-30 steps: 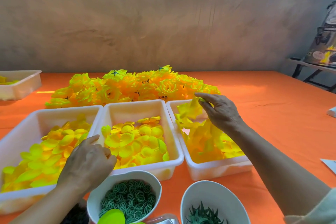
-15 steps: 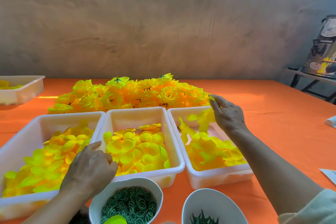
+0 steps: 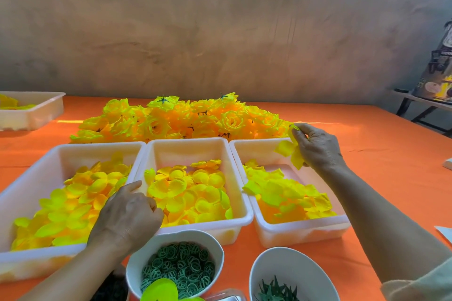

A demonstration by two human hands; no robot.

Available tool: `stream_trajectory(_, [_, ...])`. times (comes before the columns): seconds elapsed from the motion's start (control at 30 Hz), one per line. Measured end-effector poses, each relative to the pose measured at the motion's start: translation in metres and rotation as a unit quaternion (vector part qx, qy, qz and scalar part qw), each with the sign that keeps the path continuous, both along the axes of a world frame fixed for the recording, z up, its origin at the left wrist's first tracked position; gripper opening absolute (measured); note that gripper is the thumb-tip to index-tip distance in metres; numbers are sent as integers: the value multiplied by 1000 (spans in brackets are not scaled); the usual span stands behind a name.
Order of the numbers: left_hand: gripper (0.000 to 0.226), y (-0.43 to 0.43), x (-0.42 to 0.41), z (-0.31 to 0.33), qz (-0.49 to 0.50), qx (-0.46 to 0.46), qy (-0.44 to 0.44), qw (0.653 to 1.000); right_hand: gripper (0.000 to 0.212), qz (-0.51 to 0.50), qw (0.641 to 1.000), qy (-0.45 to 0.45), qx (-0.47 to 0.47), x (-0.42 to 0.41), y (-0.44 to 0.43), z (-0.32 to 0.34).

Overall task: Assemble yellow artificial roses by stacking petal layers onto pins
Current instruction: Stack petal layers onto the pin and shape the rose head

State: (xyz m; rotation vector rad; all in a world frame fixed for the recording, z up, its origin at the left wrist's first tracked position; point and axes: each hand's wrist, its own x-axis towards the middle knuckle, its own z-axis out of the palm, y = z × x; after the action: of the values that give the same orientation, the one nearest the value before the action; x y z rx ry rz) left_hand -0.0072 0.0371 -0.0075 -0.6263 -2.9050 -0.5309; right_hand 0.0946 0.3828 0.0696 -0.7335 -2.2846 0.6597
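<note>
Soft, even daylight filled the view, with a sunlit streak on the orange surface (image 3: 391,166) far left. Shadows were faint; yellow petals (image 3: 190,193) glowed oversaturated; wide-angle distortion bent the edges.

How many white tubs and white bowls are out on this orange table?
White tubs: 4 (near left, middle, right, far left)
White bowls: 2 (left, right)
Total: 6

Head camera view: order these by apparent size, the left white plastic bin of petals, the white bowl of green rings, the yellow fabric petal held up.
1. Left white plastic bin, clearly largest.
2. White bowl of green rings, nearer the camera.
3. Yellow fabric petal in the right hand.
</note>
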Motion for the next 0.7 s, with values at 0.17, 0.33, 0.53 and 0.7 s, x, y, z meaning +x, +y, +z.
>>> stream_trajectory(0.17, [35,-1,-5,-4,-2,-11,3,1000,15,48,942,132,-306,2,-10,3])
stream_trajectory(0.33, [35,3,-2,-3,-5,-10,17,1000,14,177,881,91,-429,13,-46,3])
stream_trajectory(0.53, [34,5,-5,-5,-5,-8,18,1000,19,252,859,55,-443,24,-95,4])
stream_trajectory(0.7, [33,5,-10,-9,-5,-5,27,1000,19,272,859,48,-430,35,-127,8])
